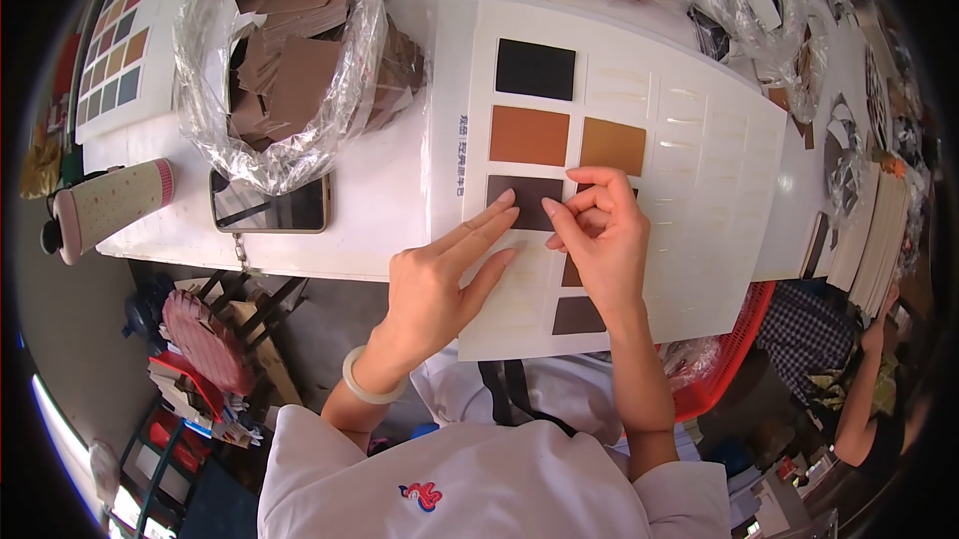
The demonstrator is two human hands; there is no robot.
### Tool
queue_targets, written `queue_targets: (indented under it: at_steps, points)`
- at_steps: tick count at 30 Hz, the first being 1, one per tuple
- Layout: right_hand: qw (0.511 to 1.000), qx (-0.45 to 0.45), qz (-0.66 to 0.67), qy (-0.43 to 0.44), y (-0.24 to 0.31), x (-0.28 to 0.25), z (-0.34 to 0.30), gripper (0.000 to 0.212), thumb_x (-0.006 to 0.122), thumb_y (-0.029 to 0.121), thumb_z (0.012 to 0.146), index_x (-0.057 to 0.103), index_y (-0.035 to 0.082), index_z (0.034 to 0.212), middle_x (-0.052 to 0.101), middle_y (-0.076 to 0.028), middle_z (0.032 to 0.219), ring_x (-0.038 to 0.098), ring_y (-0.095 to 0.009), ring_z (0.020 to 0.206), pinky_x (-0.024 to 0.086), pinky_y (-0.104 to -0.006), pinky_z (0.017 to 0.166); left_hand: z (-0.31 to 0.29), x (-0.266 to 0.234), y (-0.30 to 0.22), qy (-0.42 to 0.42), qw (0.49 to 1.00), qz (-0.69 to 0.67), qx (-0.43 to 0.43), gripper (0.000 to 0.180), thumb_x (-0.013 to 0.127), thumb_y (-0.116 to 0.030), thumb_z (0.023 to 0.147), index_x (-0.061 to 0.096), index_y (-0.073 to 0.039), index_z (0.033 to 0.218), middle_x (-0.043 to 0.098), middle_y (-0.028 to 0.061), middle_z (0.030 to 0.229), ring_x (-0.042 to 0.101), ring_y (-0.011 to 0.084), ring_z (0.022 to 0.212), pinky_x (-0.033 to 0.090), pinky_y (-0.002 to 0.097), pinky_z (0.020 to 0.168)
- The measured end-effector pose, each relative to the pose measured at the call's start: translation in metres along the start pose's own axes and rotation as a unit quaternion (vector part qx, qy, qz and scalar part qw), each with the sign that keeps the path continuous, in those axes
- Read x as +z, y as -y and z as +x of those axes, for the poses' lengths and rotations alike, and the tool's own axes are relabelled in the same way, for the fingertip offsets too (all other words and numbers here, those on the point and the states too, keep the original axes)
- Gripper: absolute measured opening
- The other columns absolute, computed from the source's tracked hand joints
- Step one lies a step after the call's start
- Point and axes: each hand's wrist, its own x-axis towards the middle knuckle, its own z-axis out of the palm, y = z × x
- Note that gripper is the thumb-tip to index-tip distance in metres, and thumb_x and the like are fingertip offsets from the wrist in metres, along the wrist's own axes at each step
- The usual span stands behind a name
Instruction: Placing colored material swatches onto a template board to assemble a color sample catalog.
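A white sample board point(714, 269) lies before me, bearing flat colour swatches in rows. My left hand point(440, 274) has its fingers stretched out, two fingertips resting on a dark brown swatch point(529, 189). At this swatch's right edge is the thumb tip of my right hand point(609, 234), with the other fingers curled in; whether anything is between them is hidden. Above are a black swatch point(535, 69), an orange-brown swatch point(529, 135) and a tan swatch point(612, 146). Below, a grey-brown swatch point(577, 316) shows beside my right wrist, which partly covers that column.
At the left stands a clear plastic bag point(370, 39) of brown pieces, with a phone point(270, 204) and a speckled bottle point(115, 201) nearby. Another swatch board point(125, 39) lies far left. More bags point(739, 0) fill the back right. A red basket point(734, 354) sits below the table edge.
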Motion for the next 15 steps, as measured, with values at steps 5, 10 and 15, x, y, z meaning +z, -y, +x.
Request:
queue_targets:
  at_steps: [5, 10, 15]
  points:
    - [0.999, -0.018, -0.035, -0.01, 0.005, 0.004, 0.0, 0.028, 0.072, -0.003, 0.083, 0.057, -0.001, 0.107, 0.056, -0.002, 0.064, 0.058, -0.007, 0.053, 0.042, -0.0209, 0.045, 0.0, -0.002, 0.006, -0.042, 0.998, 0.004, 0.05, 0.032, 0.073, -0.007, 0.082, 0.07, -0.005, 0.114, 0.069, 0.0088, 0.118, 0.071, 0.023, 0.073, 0.057, 0.029, 0.061]
    - [0.995, -0.083, -0.035, -0.042, 0.036, -0.009, 0.027, 0.011, 0.071, 0.002, 0.087, 0.064, 0.001, 0.095, 0.054, 0.004, 0.064, 0.048, -0.001, 0.056, 0.037, -0.0166, 0.051, 0.015, -0.067, -0.018, -0.196, 0.974, -0.003, 0.116, 0.027, 0.072, 0.003, 0.079, 0.072, -0.006, 0.104, 0.074, 0.005, 0.105, 0.064, 0.0148, 0.056, 0.047, 0.025, 0.049]
    - [0.937, -0.328, -0.121, 0.004, 0.109, 0.036, 0.106, 0.009, 0.069, 0.007, 0.086, 0.069, 0.004, 0.094, 0.067, -0.002, 0.08, 0.06, -0.01, 0.068, 0.045, -0.0248, 0.058, 0.056, -0.139, 0.015, -0.302, 0.931, 0.203, 0.02, 0.026, 0.077, -0.006, 0.075, 0.067, -0.006, 0.1, 0.071, 0.0052, 0.084, 0.063, 0.0217, 0.062, 0.046, 0.0329, 0.053]
